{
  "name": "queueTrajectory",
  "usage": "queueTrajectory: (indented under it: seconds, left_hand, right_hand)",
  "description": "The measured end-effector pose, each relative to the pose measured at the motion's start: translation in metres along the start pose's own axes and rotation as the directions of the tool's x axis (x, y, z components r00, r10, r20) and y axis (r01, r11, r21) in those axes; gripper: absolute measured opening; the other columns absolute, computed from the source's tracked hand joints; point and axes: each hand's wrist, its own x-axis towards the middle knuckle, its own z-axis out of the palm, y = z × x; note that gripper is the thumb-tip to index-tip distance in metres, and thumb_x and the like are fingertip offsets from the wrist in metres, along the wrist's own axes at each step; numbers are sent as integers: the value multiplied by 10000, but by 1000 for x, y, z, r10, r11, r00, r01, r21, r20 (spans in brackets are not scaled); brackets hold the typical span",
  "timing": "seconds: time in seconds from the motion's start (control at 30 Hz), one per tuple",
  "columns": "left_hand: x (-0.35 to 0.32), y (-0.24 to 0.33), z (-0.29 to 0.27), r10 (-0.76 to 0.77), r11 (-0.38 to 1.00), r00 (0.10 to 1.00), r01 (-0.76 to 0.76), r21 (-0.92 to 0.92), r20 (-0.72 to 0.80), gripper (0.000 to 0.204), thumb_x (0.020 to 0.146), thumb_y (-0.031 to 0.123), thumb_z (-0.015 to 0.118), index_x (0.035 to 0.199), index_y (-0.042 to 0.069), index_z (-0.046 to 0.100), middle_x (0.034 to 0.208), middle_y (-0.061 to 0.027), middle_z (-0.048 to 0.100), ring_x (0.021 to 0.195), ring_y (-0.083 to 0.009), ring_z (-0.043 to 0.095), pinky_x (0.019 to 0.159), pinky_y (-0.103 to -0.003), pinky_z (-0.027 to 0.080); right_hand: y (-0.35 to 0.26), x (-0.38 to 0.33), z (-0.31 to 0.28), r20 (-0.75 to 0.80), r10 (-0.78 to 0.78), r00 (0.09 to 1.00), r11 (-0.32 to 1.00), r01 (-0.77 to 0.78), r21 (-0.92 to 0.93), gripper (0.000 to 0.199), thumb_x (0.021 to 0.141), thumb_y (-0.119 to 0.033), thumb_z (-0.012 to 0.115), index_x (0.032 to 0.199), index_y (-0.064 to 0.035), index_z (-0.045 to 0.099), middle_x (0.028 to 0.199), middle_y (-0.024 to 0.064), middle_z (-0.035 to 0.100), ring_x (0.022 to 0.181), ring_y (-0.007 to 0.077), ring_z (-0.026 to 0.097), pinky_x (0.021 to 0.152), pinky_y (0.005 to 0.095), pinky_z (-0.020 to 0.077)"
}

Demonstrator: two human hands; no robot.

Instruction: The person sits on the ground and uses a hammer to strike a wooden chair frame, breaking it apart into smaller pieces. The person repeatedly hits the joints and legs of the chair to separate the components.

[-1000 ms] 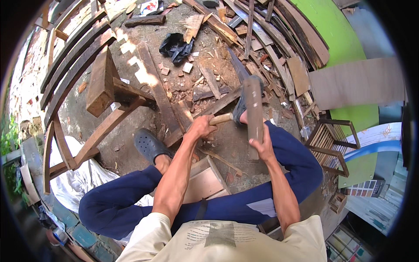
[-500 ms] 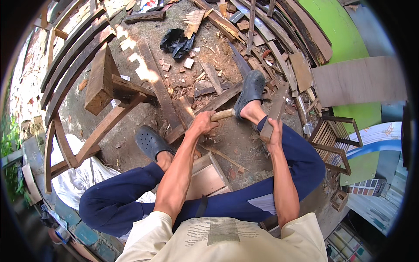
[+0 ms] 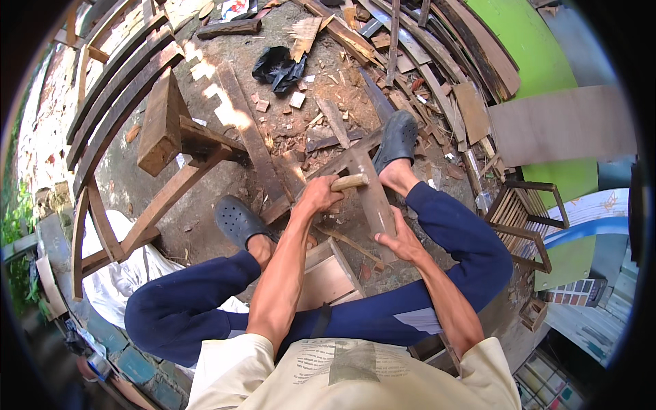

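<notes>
My left hand [image 3: 320, 195] is closed around a pale round wooden handle [image 3: 350, 182] whose free end sticks out to the right; whatever lies beyond my fist is hidden. Closed on the edge of a flat brown wooden board [image 3: 374, 205] is my right hand [image 3: 403, 238], thumb on its face. The board stretches away from me with a slight tilt, and the handle's end overlaps it in view; I cannot tell whether they touch. Past the board's far end, a long wooden beam [image 3: 342, 161] lies slantwise on the ground between my clogs [image 3: 396, 140].
At the left stands a dark wooden frame [image 3: 181, 191] with curved-looking slats. Wood scraps, a black plastic bag [image 3: 279, 70] and a pile of planks [image 3: 444, 68] lie ahead. A small slatted rack [image 3: 523, 219] is at the right; a shallow wooden box [image 3: 331, 277] sits between my legs.
My right hand has brought the board leftward and nearer, turning it so its far end now points slightly left, beside the handle. My left hand has stayed nearly still.
</notes>
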Motion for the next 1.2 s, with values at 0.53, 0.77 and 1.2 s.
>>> queueTrajectory:
  seconds: [0.53,0.77,1.2]
  left_hand:
    - [-32,-14,-30,-36,984,996,20,-179,-85,466,868,173,641,1318,78,562,1222,-177,653,1119,-293,631,995,-364,461]
    - [-50,-72,-20,-366,907,795,188,-377,-483,512,858,306,672,1263,2,599,1214,-180,663,1136,-295,632,979,-370,465]
    - [-65,-62,4,-409,899,788,259,-355,-461,696,859,451,703,1346,-16,534,1347,-236,563,1275,-311,529,1057,-379,404]
  right_hand:
    - [55,43,15,-39,320,947,905,-317,-283,964,762,-363,763,1453,-28,180,1197,337,599,1135,473,586,971,476,467]
    - [90,71,35,40,519,854,790,-461,-405,1048,781,-388,746,1490,33,99,1321,319,536,1222,418,555,1020,467,444]
    - [-48,127,23,-599,166,783,881,-391,-267,539,789,-173,647,1262,8,461,1195,224,577,1129,365,572,935,492,440]
